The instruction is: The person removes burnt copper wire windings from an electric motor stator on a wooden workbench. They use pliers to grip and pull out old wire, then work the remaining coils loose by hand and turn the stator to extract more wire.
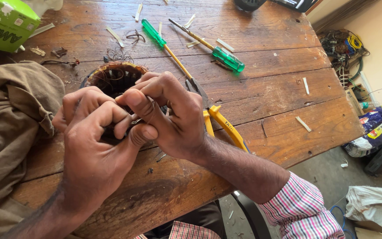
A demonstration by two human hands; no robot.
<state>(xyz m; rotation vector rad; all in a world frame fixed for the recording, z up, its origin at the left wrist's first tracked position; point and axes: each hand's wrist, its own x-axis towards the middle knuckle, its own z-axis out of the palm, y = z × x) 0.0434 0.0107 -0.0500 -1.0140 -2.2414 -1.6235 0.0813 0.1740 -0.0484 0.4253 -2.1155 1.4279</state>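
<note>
A round motor stator with copper windings sits on the wooden table, mostly hidden behind my hands. My left hand and my right hand meet over its near rim, fingers pinched together on a thin wire or small piece of the winding; the exact item is too small to tell. Yellow-handled pliers lie just right of my right hand, partly under it.
Two green-handled screwdrivers lie further back, among scattered paper strips. A brown cloth covers the left side. A green box stands at the back left. Bags and cables clutter the floor at the right.
</note>
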